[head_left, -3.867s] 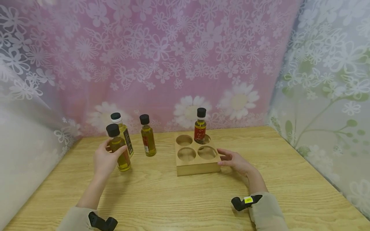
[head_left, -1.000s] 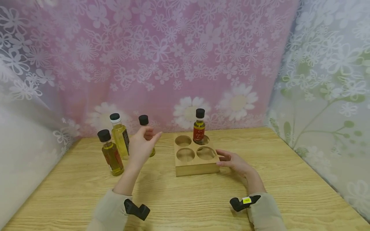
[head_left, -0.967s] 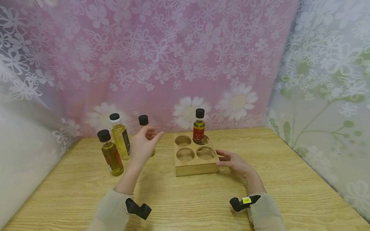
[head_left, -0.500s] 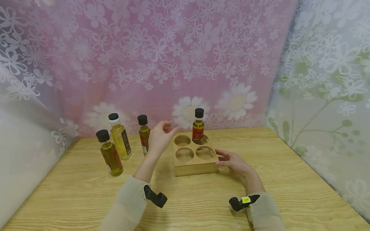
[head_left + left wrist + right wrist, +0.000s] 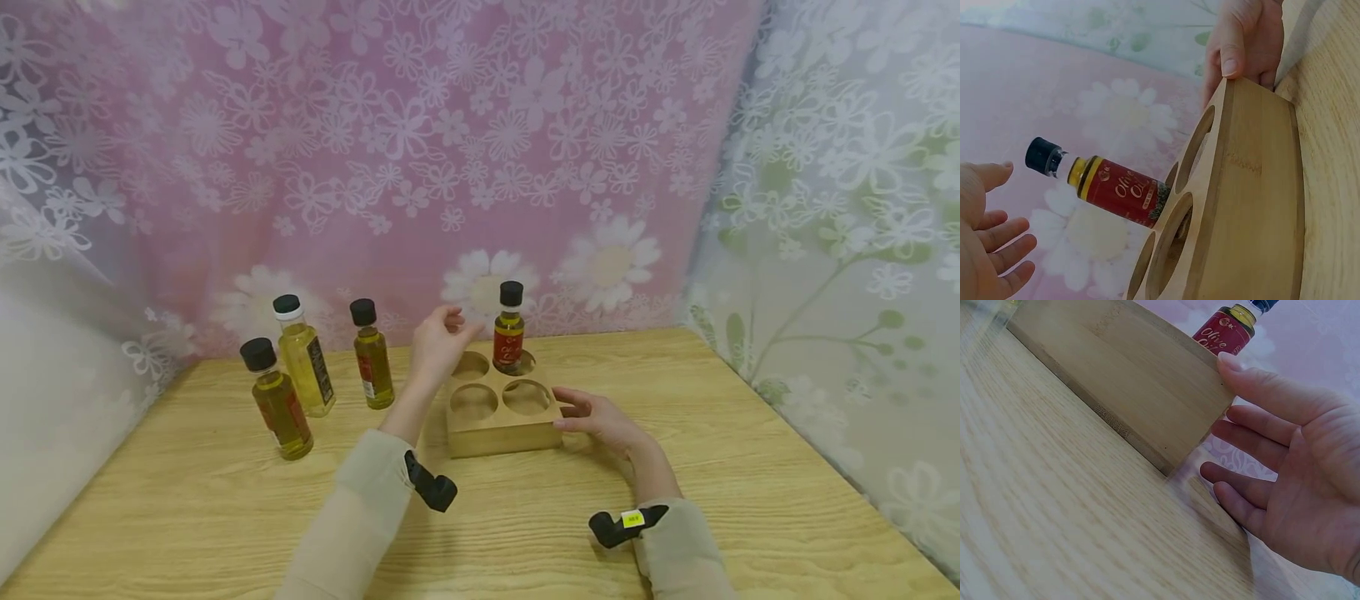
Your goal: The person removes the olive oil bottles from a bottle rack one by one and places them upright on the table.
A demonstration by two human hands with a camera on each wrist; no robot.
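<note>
A wooden bottle holder (image 5: 504, 440) with several round holes sits on the table. One small olive oil bottle (image 5: 508, 340) with a red label and black cap stands in its back right hole. My left hand (image 5: 437, 346) hovers over the holder's back left corner, thumb and fingers spread, holding nothing. In the left wrist view, that hand's fingers (image 5: 1013, 253) are apart from the bottle's cap (image 5: 1042, 156). My right hand (image 5: 603, 427) rests its relaxed fingers against the holder's right side, thumb tip (image 5: 1230, 360) at the top edge.
Left of the holder stand three more oil bottles: a red-labelled one (image 5: 372, 367), a clear paler one with a dark label (image 5: 306, 367), and a darker one (image 5: 281, 417) in front. A pink floral curtain (image 5: 420, 167) hangs behind the table (image 5: 510, 533).
My left hand has let go of the darker bottle at the left, passed the middle red-labelled bottle and moved right to the holder. My right hand keeps its place at the holder's side.
</note>
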